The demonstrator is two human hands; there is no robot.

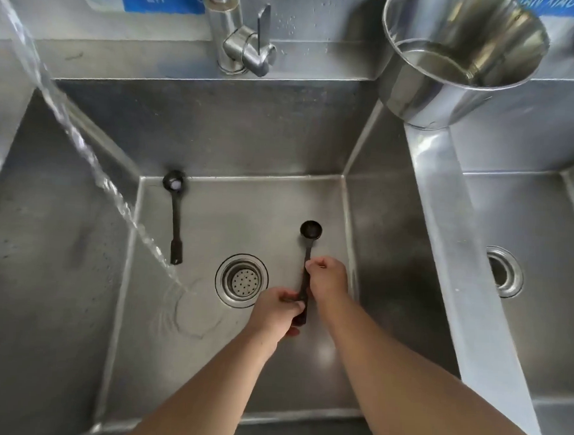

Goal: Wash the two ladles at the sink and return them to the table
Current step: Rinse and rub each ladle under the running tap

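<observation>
Two small black ladles are in the steel sink [243,139]. One ladle [175,219] lies on the sink floor at the left, bowl toward the back wall, untouched. The other ladle [310,231] is held right of the drain, bowl pointing away from me. My left hand [276,310] grips the lower end of its handle. My right hand [327,280] pinches the handle higher up. Both hands are closed on this one ladle. A stream of water [84,149] runs diagonally from the upper left and lands left of the drain, apart from both ladles.
The drain strainer [242,279] sits mid-floor between the ladles. A tap [244,41] stands at the back rim. A steel pot [457,57] rests on the divider at the upper right. A second basin [525,227] with its own drain lies to the right.
</observation>
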